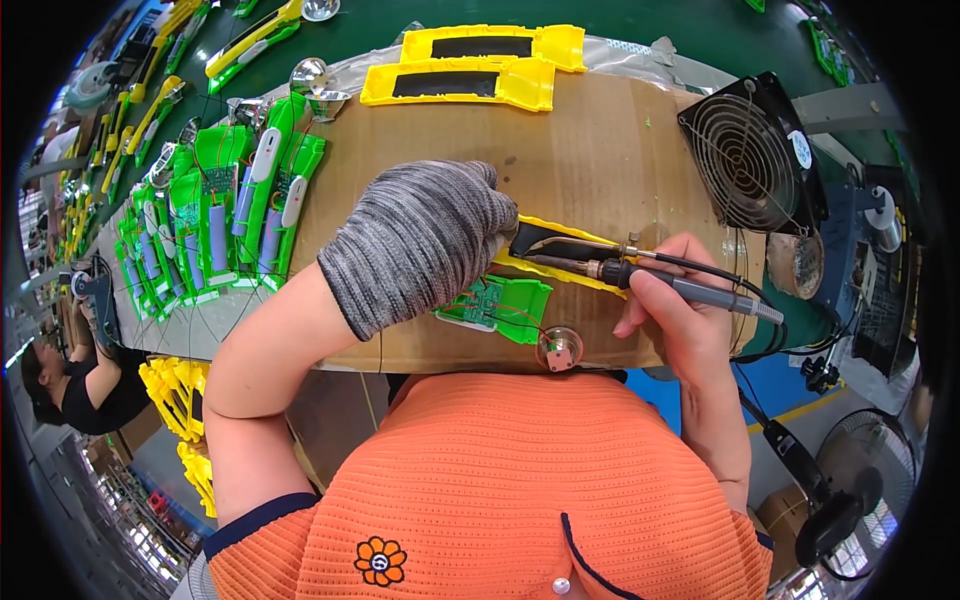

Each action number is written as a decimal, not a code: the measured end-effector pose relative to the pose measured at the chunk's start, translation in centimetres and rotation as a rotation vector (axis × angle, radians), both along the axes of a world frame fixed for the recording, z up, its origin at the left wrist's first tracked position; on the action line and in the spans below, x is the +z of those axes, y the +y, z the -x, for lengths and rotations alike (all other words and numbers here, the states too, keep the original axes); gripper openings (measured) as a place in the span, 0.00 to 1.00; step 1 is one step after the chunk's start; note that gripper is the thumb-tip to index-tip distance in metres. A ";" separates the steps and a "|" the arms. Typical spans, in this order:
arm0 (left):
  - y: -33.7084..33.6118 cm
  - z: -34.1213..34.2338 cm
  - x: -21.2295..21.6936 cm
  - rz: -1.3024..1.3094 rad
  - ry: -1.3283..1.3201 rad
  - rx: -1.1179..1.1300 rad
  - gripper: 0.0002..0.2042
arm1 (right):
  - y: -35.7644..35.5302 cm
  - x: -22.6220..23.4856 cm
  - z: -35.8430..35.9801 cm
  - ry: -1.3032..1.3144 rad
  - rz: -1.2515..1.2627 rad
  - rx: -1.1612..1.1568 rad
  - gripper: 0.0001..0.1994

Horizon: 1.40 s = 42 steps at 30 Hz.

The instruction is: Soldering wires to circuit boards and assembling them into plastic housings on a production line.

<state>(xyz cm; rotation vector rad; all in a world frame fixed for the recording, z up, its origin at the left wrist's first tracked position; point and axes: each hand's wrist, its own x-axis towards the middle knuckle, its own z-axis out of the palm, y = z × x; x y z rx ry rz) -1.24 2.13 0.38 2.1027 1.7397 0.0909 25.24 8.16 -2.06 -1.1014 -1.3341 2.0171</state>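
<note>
My left hand (425,240), in a grey knit glove, presses down on a yellow plastic shell (560,262) with a black insert, lying on the cardboard-covered bench (590,150). My right hand (680,300) holds a soldering iron (650,280) like a pen, its tip pointing left at the shell beside my gloved fingers. Just below lies a green plastic housing with a green circuit board (495,303). Thin wires run from it to a small round silver part (559,349) near the bench edge.
Two yellow shells (470,82) lie at the back. Several green housings with white batteries (240,205) are lined up on the left. A black fan (752,150) and a solder stand (795,262) sit at the right. Another person (75,375) works at far left.
</note>
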 end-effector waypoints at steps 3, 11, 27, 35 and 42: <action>0.1 0.0 -0.1 0.000 0.012 -0.002 0.07 | 0.1 0.0 0.0 0.003 0.002 0.008 0.06; 0.1 0.0 0.1 0.024 0.026 0.009 0.07 | 0.2 -0.4 -0.6 0.126 0.036 -0.001 0.07; 0.2 -0.1 0.3 0.044 0.033 0.000 0.07 | 0.0 -0.1 -0.4 0.026 0.021 0.009 0.08; 0.1 -0.2 0.5 0.054 0.051 0.023 0.07 | 0.0 -0.3 -0.6 0.104 0.026 -0.017 0.07; 0.4 -0.2 0.6 0.065 0.027 0.030 0.07 | 0.0 -0.8 -1.5 0.179 -0.032 -0.075 0.09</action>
